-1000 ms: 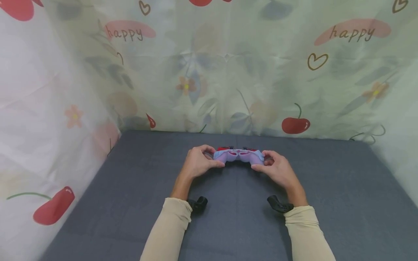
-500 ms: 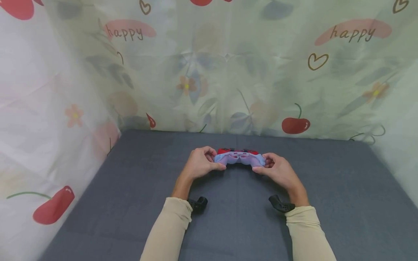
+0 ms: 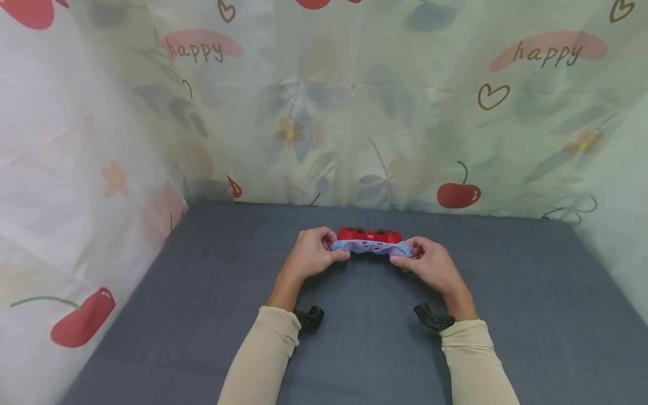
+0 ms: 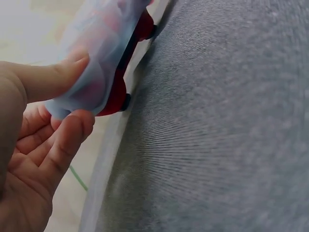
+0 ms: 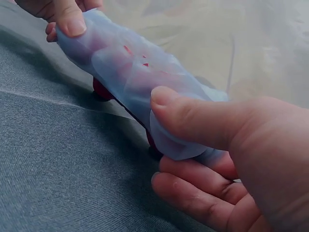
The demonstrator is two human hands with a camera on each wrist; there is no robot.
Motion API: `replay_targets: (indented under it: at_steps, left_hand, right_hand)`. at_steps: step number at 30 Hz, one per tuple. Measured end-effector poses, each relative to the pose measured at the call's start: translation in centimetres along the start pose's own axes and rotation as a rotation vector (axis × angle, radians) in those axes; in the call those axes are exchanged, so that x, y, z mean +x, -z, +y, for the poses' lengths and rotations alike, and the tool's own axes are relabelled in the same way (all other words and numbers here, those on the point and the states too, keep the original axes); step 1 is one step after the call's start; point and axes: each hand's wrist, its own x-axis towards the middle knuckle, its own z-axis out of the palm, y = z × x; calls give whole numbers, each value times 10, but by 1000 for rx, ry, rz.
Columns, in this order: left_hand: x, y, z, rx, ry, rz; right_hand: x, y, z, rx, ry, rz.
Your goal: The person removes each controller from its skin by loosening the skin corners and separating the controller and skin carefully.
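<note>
A red game controller (image 3: 371, 234) with dark thumbsticks sits partly inside a translucent blue-purple silicone cover (image 3: 372, 247). Its red face shows along the far side in the head view. My left hand (image 3: 314, 252) pinches the cover's left end between thumb and fingers. At the opposite end my right hand (image 3: 431, 263) does the same, its thumb pressing the cover (image 5: 130, 72) in the right wrist view. Small red patches show through slots in the cover there. Close to the left hand (image 4: 53, 130), the red edge of the controller (image 4: 116, 94) sticks out from under the cover.
A dark grey cloth (image 3: 364, 337) covers the table under both hands. Behind it and on the left hangs a pale curtain (image 3: 354, 140) printed with cherries and flowers. Black wrist mounts (image 3: 310, 318) project inward from the sleeves.
The controller and cover have tipped, so more of the red face with its thumbsticks shows and less of the cover's grips. Both hands stay in nearly the same place.
</note>
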Motion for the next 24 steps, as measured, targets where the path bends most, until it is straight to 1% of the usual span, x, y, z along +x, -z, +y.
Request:
replay_targets:
  at_steps: [6, 11, 16, 21, 24]
  left_hand:
    - [2, -5, -3, -19, 14, 52]
    - [2, -4, 0, 1, -8, 78]
    - [1, -2, 4, 3, -6, 73]
    - [1, -3, 4, 13, 3, 72]
    - [1, -6, 4, 25, 6, 48]
  right_hand:
    - [-1, -6, -4, 16, -15, 23]
    - [0, -7, -7, -14, 0, 55]
    - [1, -7, -9, -20, -14, 75]
    - [3, -8, -9, -16, -35, 60]
    - [4, -10, -7, -19, -39, 38]
